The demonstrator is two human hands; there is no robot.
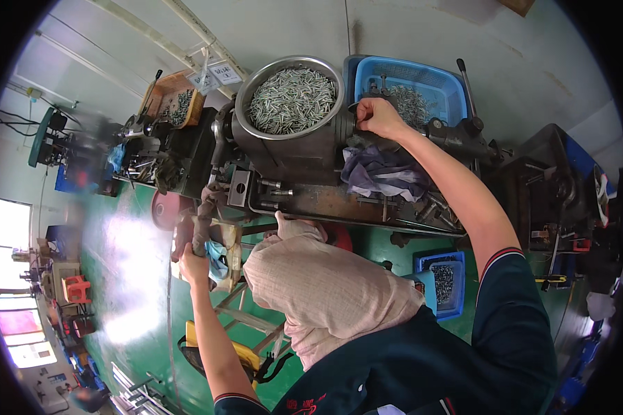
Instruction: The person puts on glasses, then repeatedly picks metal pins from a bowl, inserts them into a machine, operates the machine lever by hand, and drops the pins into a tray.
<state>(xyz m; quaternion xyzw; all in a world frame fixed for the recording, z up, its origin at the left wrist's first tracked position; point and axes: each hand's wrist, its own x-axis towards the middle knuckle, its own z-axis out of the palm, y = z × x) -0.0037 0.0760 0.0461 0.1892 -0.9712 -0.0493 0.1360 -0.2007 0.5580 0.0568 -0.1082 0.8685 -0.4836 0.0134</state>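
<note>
My left hand (192,266) is closed around the lower end of a lever (202,228) wrapped in brown cloth, at the left of a dark bench machine (280,159). Beside the machine's right end, my right hand (379,117) is pinched together close to its spindle; whatever the fingertips hold is too small to make out. A round steel bowl (241,104) full of short metal pins (291,100) sits on top of the machine. Behind my right hand stands a blue plastic basket (455,86) with small metal parts (410,104) in it.
A crumpled purple-grey cloth (377,173) lies below my right wrist. Metal rods and tools (436,211) lie in the machine's tray. An orange basket (160,97) of parts stands at the left. A beige cloth (325,277) covers my lap, near a blue bin (457,304) on the green floor.
</note>
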